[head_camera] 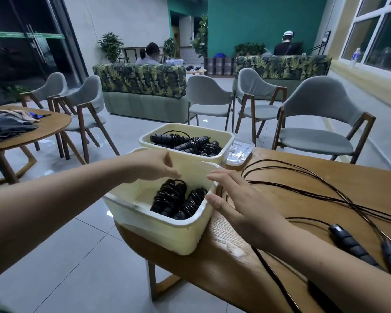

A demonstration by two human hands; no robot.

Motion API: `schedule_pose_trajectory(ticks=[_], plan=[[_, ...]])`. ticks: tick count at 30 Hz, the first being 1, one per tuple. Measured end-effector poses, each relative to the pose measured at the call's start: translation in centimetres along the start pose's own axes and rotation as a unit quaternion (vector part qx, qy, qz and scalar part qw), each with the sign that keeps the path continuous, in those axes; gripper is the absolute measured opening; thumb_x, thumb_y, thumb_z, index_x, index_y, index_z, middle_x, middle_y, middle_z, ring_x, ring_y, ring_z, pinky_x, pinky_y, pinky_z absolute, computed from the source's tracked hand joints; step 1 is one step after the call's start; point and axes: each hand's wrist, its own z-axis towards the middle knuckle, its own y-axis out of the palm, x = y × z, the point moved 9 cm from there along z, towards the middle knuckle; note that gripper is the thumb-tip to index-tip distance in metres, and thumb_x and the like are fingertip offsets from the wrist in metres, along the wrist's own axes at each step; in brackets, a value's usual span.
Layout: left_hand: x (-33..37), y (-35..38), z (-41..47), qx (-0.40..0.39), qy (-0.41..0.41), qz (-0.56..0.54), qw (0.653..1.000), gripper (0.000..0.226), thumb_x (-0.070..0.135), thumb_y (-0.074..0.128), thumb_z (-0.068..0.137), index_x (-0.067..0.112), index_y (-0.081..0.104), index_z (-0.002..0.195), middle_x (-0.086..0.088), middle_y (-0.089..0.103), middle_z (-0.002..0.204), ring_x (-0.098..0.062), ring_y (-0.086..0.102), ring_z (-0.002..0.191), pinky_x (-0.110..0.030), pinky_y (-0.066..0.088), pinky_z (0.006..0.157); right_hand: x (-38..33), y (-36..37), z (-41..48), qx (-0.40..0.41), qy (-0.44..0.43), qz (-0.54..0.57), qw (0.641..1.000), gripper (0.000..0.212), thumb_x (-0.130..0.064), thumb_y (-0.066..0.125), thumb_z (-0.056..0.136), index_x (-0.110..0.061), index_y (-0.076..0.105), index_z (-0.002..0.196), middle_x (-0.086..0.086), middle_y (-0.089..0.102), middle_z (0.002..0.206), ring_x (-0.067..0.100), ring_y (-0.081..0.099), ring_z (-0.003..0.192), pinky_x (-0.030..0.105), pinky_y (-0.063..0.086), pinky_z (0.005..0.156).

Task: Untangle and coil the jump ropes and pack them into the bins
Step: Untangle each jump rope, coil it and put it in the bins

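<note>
Two cream plastic bins stand at the left end of the wooden table [257, 263]. The near bin [158, 229] holds two coiled black jump ropes [178, 199]. In the far bin [226, 152] lie several coiled ropes [190, 144]. My left hand [151, 167] hovers over the near bin's far left rim with loosely curled fingers and holds nothing. My right hand [237, 202] is spread open beside the near bin's right rim, thumb close to the rim. Loose black rope [325, 195] sprawls across the table to the right, and its two black handles [357, 247] lie at the right edge.
A clear plastic lid [238, 152] lies behind the far bin. Grey chairs [318, 132] stand around the table. Another round table [20, 132] with clothes on it is at the left. Patterned sofas and two seated people are farther back.
</note>
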Motion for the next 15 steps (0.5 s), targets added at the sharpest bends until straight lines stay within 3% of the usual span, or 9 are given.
schedule_pose_trajectory(ticks=[4,8,11,15], plan=[[6.4,-1.4,-3.1,0.079,0.066,-0.040,0.994,0.028,0.046,0.075,0.094,0.019,0.068,0.096,-0.002,0.070,0.095,-0.017,0.061,0.085,-0.033,0.045,0.069,0.7,-2.2,-2.6,0.015,0.008,-0.018,1.000,0.051,-0.058,0.046,0.107,-0.038,0.045,0.154,-0.025,0.039,0.155,-0.009,0.040,0.132,0.002,0.030,0.095],[12.4,-0.6,-5.6,0.123,0.124,-0.058,0.983,0.021,0.042,0.074,0.095,0.022,0.068,0.097,0.002,0.070,0.095,-0.017,0.063,0.089,-0.035,0.049,0.074,2.4,-5.3,-6.3,0.020,0.042,-0.024,0.999,0.049,-0.055,0.048,0.109,-0.036,0.045,0.154,-0.020,0.043,0.151,-0.005,0.042,0.134,0.014,0.034,0.100],[16.7,1.8,-6.9,0.123,0.164,-0.051,0.977,0.018,0.042,0.075,0.095,0.025,0.069,0.094,0.005,0.070,0.092,-0.016,0.065,0.089,-0.036,0.053,0.076,4.4,-7.8,-9.6,0.037,0.083,-0.055,0.994,0.046,-0.053,0.050,0.109,-0.034,0.049,0.151,-0.018,0.047,0.148,-0.002,0.045,0.129,0.019,0.040,0.101],[22.0,7.5,-7.6,0.048,0.196,-0.111,0.973,0.015,0.039,0.079,0.093,0.027,0.071,0.093,0.005,0.075,0.088,-0.013,0.071,0.086,-0.035,0.059,0.074,8.1,-10.9,-14.2,0.051,0.152,-0.100,0.982,0.036,-0.043,0.056,0.109,-0.032,0.057,0.143,-0.015,0.055,0.139,0.004,0.053,0.124,0.028,0.047,0.101]])
